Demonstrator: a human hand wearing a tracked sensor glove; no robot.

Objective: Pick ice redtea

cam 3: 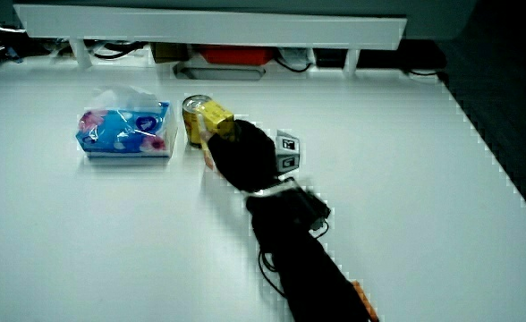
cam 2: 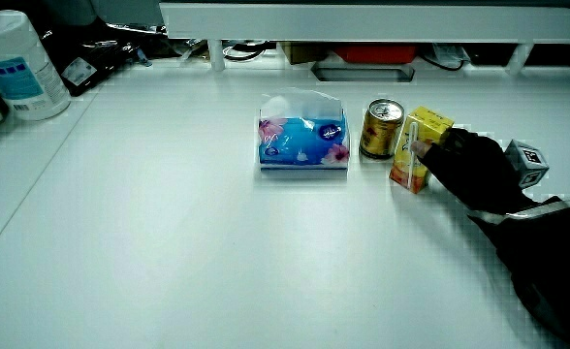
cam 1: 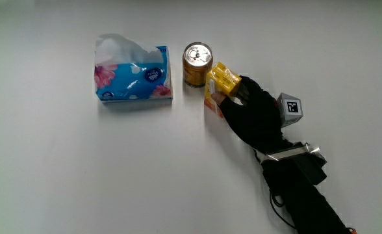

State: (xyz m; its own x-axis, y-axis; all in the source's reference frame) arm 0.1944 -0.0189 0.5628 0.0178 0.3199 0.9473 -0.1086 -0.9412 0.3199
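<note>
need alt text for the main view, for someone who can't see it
A black-gloved hand grips a yellow drink carton standing on a white table. A gold can stands right beside the carton, and a blue tissue pack lies beside the can.

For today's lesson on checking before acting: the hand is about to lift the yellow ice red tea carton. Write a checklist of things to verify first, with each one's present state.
1. Hand is at the ice red tea carton: ok, its fingers wrap the carton.
2. Grip is closed on the carton: ok in the main view and in a side view.
3. Carton stands clear of the gold can: not ok, the two look to be touching or nearly so; lifting might nudge the can.
4. Tissue pack is out of the way: ok, it sits apart, with the can between it and the carton.
5. Carton is off the table: cannot tell.
</note>
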